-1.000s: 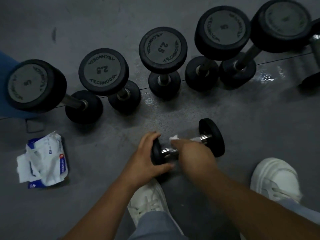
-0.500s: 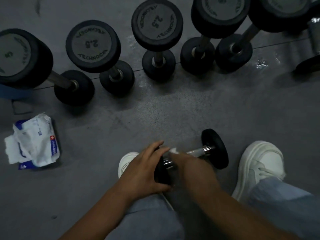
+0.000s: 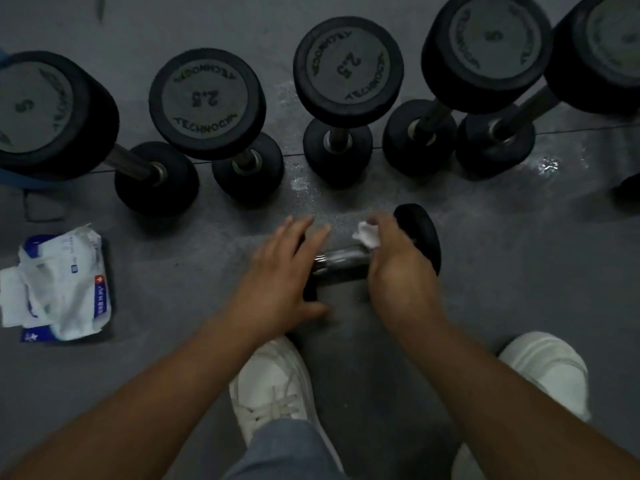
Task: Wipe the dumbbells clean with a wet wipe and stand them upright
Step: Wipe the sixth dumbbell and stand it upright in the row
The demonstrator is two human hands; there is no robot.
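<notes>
Dumbbell point(image 3: 341, 263) pinned by my flat, released left grip point(image 3: 277, 275); my right grip point(image 3: 398, 268), pinching the wet wipe point(image 3: 367, 237), should sweep its full length.

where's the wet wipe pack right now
Head view: the wet wipe pack lies on the floor at far left, below the leftmost upright dumbbell, apart from the left hand.

upright dumbbells point(image 3: 348, 65): row at back | lying dumbbell point(image 3: 343, 261): on floor point(image 3: 519, 271) before row | wipe pack point(image 3: 65, 282): left of it
</notes>
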